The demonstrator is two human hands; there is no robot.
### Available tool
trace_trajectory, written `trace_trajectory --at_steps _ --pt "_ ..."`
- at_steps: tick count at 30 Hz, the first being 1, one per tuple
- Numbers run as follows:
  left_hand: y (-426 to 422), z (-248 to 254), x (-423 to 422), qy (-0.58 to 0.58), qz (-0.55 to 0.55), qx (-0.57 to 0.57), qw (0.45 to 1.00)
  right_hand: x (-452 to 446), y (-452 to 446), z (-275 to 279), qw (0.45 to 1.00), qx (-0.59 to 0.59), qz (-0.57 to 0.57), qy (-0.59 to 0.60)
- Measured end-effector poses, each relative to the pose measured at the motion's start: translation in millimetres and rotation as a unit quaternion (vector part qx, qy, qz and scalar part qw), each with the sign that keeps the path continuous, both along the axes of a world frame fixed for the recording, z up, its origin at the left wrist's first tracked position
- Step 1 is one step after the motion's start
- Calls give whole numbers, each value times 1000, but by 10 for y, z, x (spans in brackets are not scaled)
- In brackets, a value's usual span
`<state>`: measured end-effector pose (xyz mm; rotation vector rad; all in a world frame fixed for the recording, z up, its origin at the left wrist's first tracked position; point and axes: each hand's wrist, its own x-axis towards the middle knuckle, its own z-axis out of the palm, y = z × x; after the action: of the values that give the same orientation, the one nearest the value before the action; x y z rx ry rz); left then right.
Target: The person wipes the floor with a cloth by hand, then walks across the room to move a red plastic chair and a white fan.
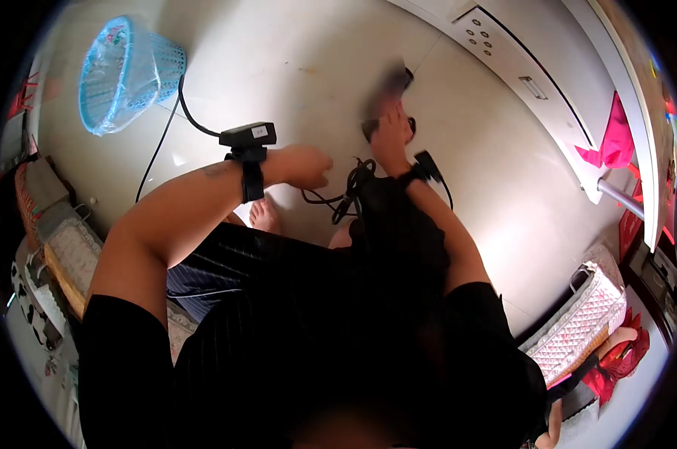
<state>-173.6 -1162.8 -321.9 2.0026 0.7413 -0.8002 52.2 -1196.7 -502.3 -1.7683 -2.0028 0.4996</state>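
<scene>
The person's right hand point(389, 142) reaches forward and down to a dark, blurred object point(388, 96) on or just above the pale floor point(278, 97), beyond the person's lap. The hand meets the object's near end, probably to steady or grip it there, but its fingers blur into the object, so whether they pinch it or merely press on it cannot be told.

The left hand point(312, 168) hangs apart from the object, with its fingers bent inward. Whether they close on anything cannot be told. Near it, between the two arms, lies a bunch of dark cable point(359, 179), apparently looped together to take up slack.

A black strap point(253, 179) holds a boxy device point(248, 135) on the left wrist, and a similar device point(428, 166) sits at the right wrist, presumably so both travel with the arms and leave the fingers unencumbered. A bare foot point(263, 215) rests on the floor below the left hand. Farther left, a clear liner point(140, 82) covers part of a blue basket point(172, 63), likely to keep it clean.
</scene>
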Motion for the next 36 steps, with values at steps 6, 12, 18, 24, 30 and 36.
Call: trace_trajectory --at_steps 6,12,18,24,30,36 --pt "397 -220 -321 2 87 80 993 -237 743 305 960 -109 -6 256" --pt "1205 -394 -528 -74 228 120 963 229 942 892 914 -173 -91 356" --pt "1353 -1233 -591 -115 247 234 933 835 800 828 965 -253 -46 45" --pt "972 -1034 -81 -199 160 280 925 816 575 601 957 -279 3 -76" --pt "845 -1513 -205 -307 214 264 889 687 538 626 959 -263 9 -102" --pt "1336 -1637 -1261 -123 395 416 810 809 543 512 966 -252 1 -51"
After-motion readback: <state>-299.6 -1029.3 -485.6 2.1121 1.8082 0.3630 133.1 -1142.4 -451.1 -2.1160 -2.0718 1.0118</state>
